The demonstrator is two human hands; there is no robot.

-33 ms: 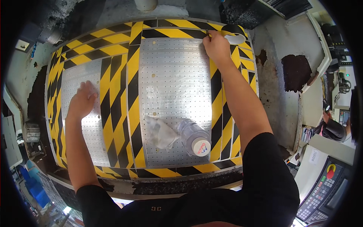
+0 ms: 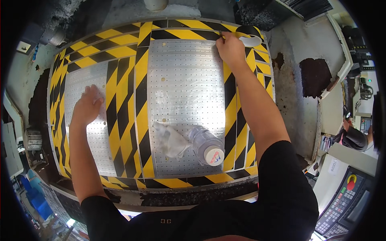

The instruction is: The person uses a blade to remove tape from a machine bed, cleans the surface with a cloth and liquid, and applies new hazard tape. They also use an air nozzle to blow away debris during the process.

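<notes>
My left hand (image 2: 86, 106) lies on the left perforated metal panel (image 2: 86, 140), its fingers stretched out and holding nothing. Far off at the right, my right hand (image 2: 232, 50) is closed, thumb and forefinger together on the black-and-yellow striped tape (image 2: 185, 35) by the far corner of the middle panel (image 2: 185, 80). A small dark bit shows at its fingertips; what it is I cannot make out. Just right of that hand is a roll of striped tape (image 2: 250, 41) with a white core.
On the middle panel's near part lie a crumpled whitish cloth (image 2: 173, 142) and a clear plastic bottle (image 2: 203, 140) with a white cap. A control panel (image 2: 341, 201) with a red knob stands at the lower right. Stained machine walls (image 2: 295, 108) border the plate.
</notes>
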